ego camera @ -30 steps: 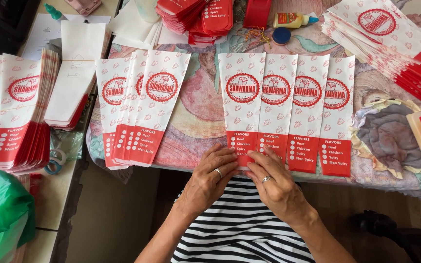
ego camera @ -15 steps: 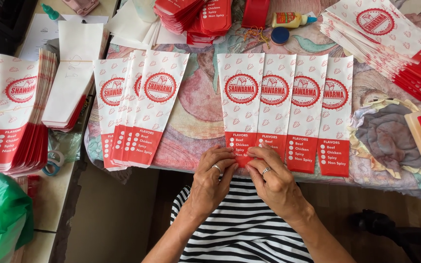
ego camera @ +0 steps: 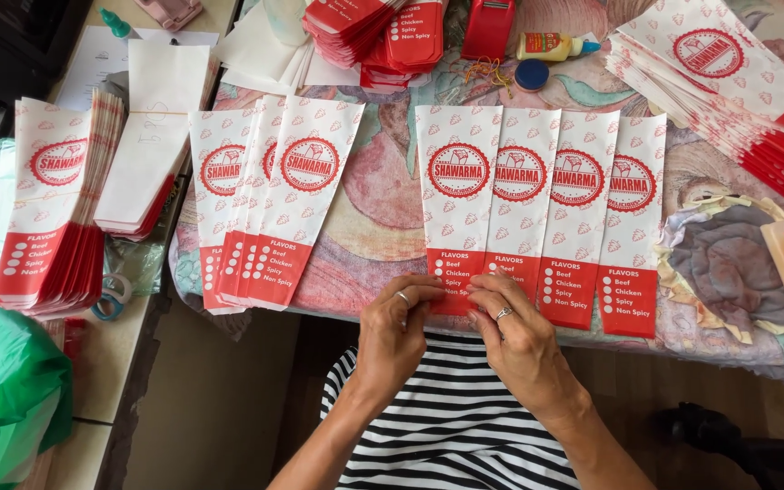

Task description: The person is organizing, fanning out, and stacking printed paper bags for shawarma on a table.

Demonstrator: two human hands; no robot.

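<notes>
Where the table edge runs across the lower middle of the frame, the red bottom end of a white-and-red paper sleeve (ego camera: 456,210) is pinched between both hands: the left hand (ego camera: 395,334) and the right hand (ego camera: 516,338) are closed on it with fingertips meeting, a ring being worn on each. That sleeve is laid leftmost in a row of four overlapping sleeves (ego camera: 583,218) at centre right. A second fan of sleeves (ego camera: 269,195) is spread at centre left. The surface is covered by a patterned cloth (ego camera: 378,213) in pink and teal, hung over the near edge. A thick stack of sleeves (ego camera: 52,213) is set at the left on a paler side table (ego camera: 111,363); another stack (ego camera: 728,86) is fanned at the upper right. A glue bottle (ego camera: 553,45), a blue cap (ego camera: 531,74) and a red tape dispenser (ego camera: 487,27) are seen along the top. A crumpled rag (ego camera: 728,272) is placed at the right, a green plastic bag (ego camera: 2,399) at the lower left. A striped shirt (ego camera: 446,426) is seen below the hands
</notes>
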